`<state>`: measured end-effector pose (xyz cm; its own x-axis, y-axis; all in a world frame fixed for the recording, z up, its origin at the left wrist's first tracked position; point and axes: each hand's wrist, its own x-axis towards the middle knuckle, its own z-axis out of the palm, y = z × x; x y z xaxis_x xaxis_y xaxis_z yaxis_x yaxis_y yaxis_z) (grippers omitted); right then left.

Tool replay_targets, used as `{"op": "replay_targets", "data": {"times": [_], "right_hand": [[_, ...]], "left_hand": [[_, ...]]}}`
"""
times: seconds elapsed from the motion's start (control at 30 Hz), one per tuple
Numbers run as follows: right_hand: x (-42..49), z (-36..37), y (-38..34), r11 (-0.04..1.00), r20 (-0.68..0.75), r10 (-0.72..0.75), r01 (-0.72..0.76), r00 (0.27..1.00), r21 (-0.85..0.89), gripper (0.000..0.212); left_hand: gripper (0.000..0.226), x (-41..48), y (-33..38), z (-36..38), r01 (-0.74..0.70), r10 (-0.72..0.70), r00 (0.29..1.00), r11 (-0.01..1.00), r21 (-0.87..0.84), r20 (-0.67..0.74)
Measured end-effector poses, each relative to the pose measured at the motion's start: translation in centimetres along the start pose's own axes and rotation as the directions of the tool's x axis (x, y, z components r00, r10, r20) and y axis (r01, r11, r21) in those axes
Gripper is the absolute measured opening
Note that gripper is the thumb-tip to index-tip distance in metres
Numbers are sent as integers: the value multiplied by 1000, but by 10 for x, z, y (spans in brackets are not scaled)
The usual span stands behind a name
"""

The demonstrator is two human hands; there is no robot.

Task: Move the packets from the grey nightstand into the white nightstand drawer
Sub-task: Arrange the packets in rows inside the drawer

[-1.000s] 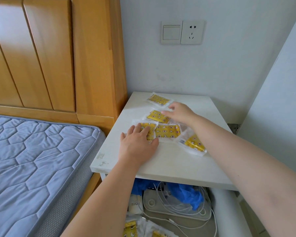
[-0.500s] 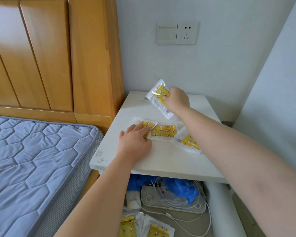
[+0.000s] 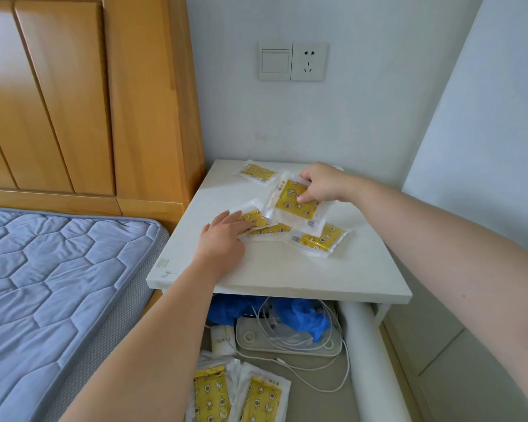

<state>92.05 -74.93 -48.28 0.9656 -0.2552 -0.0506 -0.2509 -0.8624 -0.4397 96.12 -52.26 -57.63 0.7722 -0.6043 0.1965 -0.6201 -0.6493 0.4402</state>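
- Head view, centre of the frame: the right hand (image 3: 320, 184) pinches one yellow packet (image 3: 296, 204) by its upper edge. It holds the packet tilted just above the nightstand top (image 3: 287, 269).
- Left of centre: the left hand (image 3: 223, 239) lies flat with its fingers straight. The fingertips rest on a second packet (image 3: 253, 219), and the hand grips nothing.
- Three more lie on the top: a far packet (image 3: 258, 172) near the wall, a middle packet (image 3: 272, 229) partly hidden behind the lifted one, and a right-hand packet (image 3: 319, 239).
- Bottom of the frame: the open drawer (image 3: 317, 406) sits below the top. Stored packets (image 3: 211, 391) are piled at its front left. Further back are white cables (image 3: 265, 315), a white device (image 3: 287, 345) and something blue (image 3: 302, 318).
- The step in hand looks like collecting the lifted packet for the drawer.
- To do it well, bring it forward past the top's front edge before lowering it.
- Lay it flat on the pile at the bottom left, away from the cables.
- The wrapper looks slick, so a rim pinch may slip, and a grip across the body would probably be safer.
- Keeping the flat hand on its packet should stop the neighbouring ones from sliding.
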Motion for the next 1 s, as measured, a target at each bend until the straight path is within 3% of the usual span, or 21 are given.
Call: {"op": "replay_targets", "data": {"times": [0.1, 0.17, 0.3, 0.4, 0.53, 0.7, 0.77, 0.83, 0.93, 1.0], "right_hand": [[-8, -13, 10, 999, 37, -23, 24, 999, -33, 15], [-12, -22, 14, 996, 60, -23, 27, 998, -82, 19], [-20, -34, 22, 943, 227, -15, 90, 974, -320, 10], [-23, -30, 16, 895, 349, 38, 123, 936, -428, 22], [-18, -5, 8, 818, 359, 74, 149, 931, -555, 26], [-12, 8, 13, 796, 360, 29, 196, 933, -572, 46], [-15, 8, 13, 796, 380, 39, 201, 924, -571, 39], [-19, 9, 13, 812, 358, 41, 178, 933, -556, 41], [-27, 8, 16, 866, 314, 73, 96, 946, -490, 62], [-34, 7, 17, 886, 325, 120, 46, 938, -461, 58]], "left_hand": [[63, -1, 1, 1, 3, -2, 1000, 1000, 30, -26], [59, -2, 2, 1, 11, -9, 999, 999, 44, -51], [51, -3, 3, 3, 23, -20, 996, 999, 47, -83], [49, -2, 4, 3, 33, -29, 995, 999, 36, -91], [47, -3, 5, 4, 51, -48, 995, 998, 30, -86], [45, -3, 7, 3, 63, -62, 995, 998, 13, -82], [44, -3, 8, 3, 60, -59, 995, 998, 4, -84], [42, -4, 9, 2, 51, -51, 994, 999, 1, -92], [39, -4, 10, 2, 32, -30, 994, 999, 17, -102], [36, -4, 10, 3, 14, -12, 993, 1000, 17, -117]]}}
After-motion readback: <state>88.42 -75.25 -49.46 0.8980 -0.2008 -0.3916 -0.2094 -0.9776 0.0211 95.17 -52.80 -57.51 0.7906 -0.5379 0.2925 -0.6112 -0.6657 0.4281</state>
